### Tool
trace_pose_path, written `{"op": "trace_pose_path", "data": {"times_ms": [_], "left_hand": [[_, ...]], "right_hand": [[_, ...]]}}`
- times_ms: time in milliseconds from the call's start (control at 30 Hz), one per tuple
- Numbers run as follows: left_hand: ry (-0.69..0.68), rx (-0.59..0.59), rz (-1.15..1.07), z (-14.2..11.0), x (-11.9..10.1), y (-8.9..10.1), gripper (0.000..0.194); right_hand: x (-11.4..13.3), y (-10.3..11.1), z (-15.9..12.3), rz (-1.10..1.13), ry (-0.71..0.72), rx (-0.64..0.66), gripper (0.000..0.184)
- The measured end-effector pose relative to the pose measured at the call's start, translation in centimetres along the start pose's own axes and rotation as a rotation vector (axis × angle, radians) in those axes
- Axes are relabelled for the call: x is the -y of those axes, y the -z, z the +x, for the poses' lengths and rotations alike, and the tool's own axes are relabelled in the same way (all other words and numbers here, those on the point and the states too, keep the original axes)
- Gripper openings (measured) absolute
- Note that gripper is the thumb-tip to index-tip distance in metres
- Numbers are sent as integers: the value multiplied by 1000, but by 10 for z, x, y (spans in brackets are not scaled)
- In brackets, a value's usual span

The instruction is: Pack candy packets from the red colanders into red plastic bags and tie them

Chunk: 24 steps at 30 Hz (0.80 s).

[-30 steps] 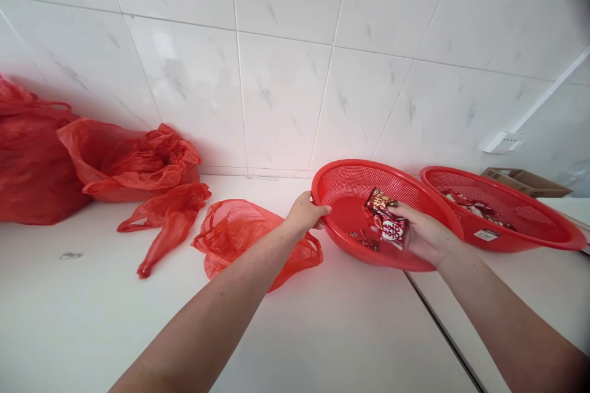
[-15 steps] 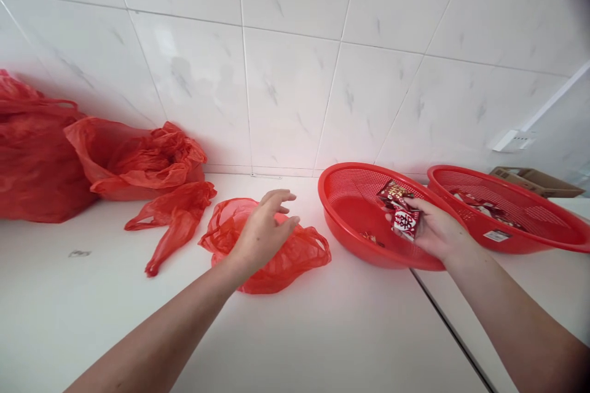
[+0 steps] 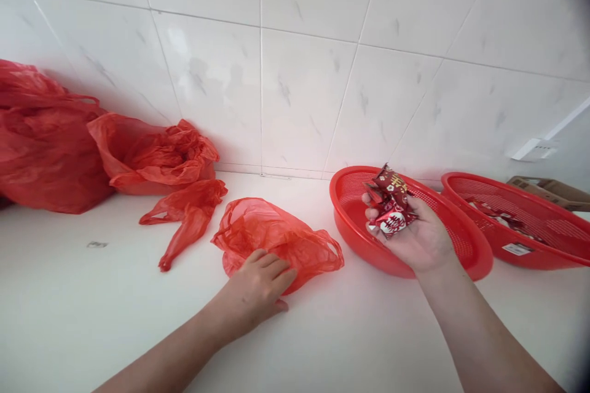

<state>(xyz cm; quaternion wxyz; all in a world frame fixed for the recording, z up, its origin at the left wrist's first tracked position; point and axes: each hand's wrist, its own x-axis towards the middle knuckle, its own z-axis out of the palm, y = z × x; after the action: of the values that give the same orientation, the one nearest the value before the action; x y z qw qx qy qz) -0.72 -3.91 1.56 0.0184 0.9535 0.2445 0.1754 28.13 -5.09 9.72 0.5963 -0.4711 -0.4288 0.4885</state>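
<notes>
My right hand (image 3: 426,236), palm up, holds several small red wrapped candies (image 3: 393,221) above the front of a red perforated basket (image 3: 369,252). The wrappers are dark red with gold and white print, and the fingers curl around them from behind. Over to the left, my left hand (image 3: 258,288) is palm down at the near edge of a thin red plastic bag (image 3: 270,227). Its fingers rest on the bag and the thumb stands apart, below the bag's edge. The bag lies loosely spread, its mouth partly open. What is inside the bag cannot be made out.
A second red basket (image 3: 530,252) with wrapped packets stands at the right, a cardboard box (image 3: 553,191) behind it. Left are a crumpled bag (image 3: 191,218), an opened bag of bags (image 3: 152,181) and a large full red bag (image 3: 50,153). A tiled wall (image 3: 304,86) closes the back.
My right hand has lifted the candies and turned palm up. My left hand has come down onto the near edge of the bag. The view has shifted slightly left.
</notes>
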Motion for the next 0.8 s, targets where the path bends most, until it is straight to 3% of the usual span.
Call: {"op": "trace_pose_path", "data": {"times_ms": [200, 267, 367, 533, 667, 800], "left_hand": [[-82, 61, 99, -6, -4, -21, 18], [-117, 43, 132, -8, -5, -26, 18], [-151, 2, 173, -11, -8, -28, 19], [-175, -47, 170, -12, -9, -22, 21], [-188, -67, 149, -13, -7, -15, 21], [-193, -103, 132, -15, -5, -13, 19]], "right_hand": [[-24, -72, -11, -71, -149, 279, 28], [-38, -93, -13, -241, -151, 352, 24], [-58, -114, -14, -579, -31, 361, 23], [-72, -111, -6, -833, 84, 243, 40], [-69, -94, 0, -868, 78, 150, 37], [-58, -84, -2, -918, 62, 150, 34]]}}
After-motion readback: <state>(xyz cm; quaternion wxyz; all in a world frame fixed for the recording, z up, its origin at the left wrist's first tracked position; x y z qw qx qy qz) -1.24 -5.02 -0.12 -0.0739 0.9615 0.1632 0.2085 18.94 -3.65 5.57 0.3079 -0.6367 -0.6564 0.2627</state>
